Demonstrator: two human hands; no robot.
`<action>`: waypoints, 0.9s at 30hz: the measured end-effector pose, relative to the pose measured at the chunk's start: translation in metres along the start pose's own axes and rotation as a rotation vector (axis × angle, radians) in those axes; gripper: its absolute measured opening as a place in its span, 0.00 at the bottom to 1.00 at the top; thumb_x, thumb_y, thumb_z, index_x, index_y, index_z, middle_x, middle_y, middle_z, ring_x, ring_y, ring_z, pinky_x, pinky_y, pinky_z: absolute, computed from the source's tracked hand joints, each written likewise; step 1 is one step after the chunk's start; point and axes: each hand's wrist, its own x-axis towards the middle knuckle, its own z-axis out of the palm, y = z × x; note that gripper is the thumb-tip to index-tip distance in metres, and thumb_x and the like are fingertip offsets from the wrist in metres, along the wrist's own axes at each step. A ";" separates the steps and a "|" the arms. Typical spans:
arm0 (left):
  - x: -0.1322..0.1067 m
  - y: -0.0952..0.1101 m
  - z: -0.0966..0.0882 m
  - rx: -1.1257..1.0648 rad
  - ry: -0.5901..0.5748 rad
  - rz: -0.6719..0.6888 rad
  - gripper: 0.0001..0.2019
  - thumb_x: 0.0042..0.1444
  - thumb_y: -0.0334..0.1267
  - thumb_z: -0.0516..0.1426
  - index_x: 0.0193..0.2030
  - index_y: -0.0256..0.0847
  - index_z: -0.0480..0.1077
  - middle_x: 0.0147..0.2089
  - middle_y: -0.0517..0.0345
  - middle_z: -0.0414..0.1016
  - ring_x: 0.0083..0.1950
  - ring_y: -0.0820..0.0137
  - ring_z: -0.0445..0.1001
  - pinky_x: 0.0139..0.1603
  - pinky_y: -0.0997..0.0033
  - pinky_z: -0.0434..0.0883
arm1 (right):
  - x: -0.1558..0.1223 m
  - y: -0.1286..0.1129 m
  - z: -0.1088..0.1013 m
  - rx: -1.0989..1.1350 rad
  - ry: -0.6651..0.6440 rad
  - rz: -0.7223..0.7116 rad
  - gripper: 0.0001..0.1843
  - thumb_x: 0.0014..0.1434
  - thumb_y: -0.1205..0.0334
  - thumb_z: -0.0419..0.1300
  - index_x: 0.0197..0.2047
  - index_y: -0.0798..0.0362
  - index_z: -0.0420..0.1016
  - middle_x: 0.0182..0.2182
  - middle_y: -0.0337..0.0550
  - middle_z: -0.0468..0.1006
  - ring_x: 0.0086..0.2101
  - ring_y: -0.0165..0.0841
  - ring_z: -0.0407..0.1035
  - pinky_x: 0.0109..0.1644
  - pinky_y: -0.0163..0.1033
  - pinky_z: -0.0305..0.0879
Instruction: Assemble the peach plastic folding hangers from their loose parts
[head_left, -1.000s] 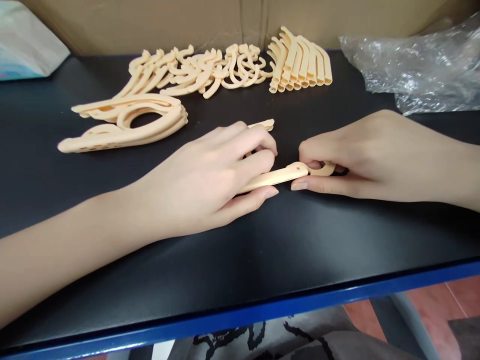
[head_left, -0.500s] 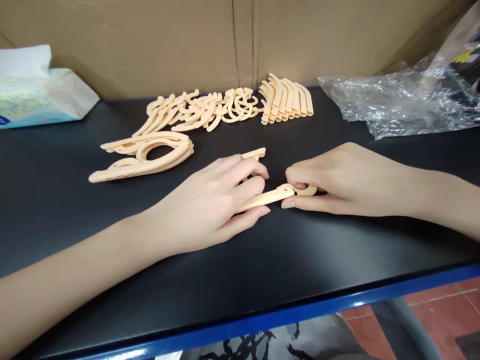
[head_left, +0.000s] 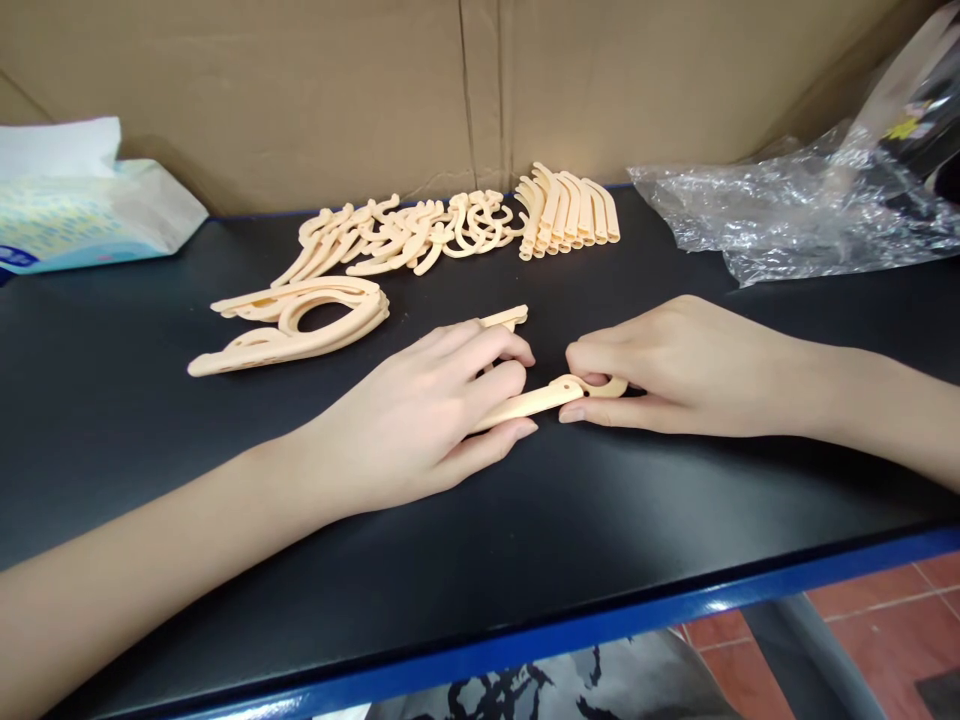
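Note:
My left hand [head_left: 442, 405] is closed over a cream plastic folding hanger [head_left: 531, 402], its fingers curled across the arms. One arm end shows beyond my fingertips at the far side. Opposite it, my right hand [head_left: 675, 375] pinches a curved cream hanger hook [head_left: 616, 386] between thumb and forefinger. The hook meets the end of the near arm, where a small round hole shows. Most of the hanger is under my left palm. To the left lie folded hangers [head_left: 345, 330], stacked on the black table.
Along the back are loose hanger arms [head_left: 330, 240], a heap of hooks [head_left: 476, 225] and a row of hollow arm pieces [head_left: 574, 215]. A tissue pack [head_left: 112, 215] sits at the left, a clear plastic bag [head_left: 780, 215] at the right. Cardboard [head_left: 300, 100] stands behind the table's blue edge.
The view has shifted slightly, so the things at the back appear a little lower. Both hands keep the same hold on the hanger and hook, with hardly any movement.

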 end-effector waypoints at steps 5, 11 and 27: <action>0.000 0.000 0.000 0.003 -0.004 -0.002 0.10 0.68 0.39 0.48 0.37 0.40 0.66 0.55 0.47 0.69 0.56 0.57 0.68 0.57 0.56 0.66 | 0.000 0.000 0.001 -0.003 0.007 0.007 0.21 0.67 0.47 0.49 0.27 0.50 0.54 0.21 0.33 0.63 0.20 0.26 0.51 0.27 0.37 0.41; 0.000 0.000 0.000 0.010 0.002 -0.002 0.11 0.68 0.40 0.48 0.36 0.40 0.66 0.55 0.47 0.70 0.55 0.57 0.69 0.55 0.56 0.67 | -0.001 0.001 0.002 -0.013 0.018 0.003 0.22 0.67 0.46 0.48 0.27 0.50 0.53 0.21 0.33 0.62 0.20 0.26 0.51 0.27 0.37 0.41; 0.003 -0.002 -0.002 0.018 -0.017 0.021 0.11 0.67 0.42 0.49 0.37 0.39 0.66 0.55 0.43 0.69 0.50 0.55 0.70 0.50 0.51 0.69 | -0.002 0.005 0.002 -0.064 0.044 -0.012 0.21 0.66 0.45 0.48 0.27 0.50 0.60 0.19 0.33 0.60 0.19 0.26 0.48 0.29 0.40 0.40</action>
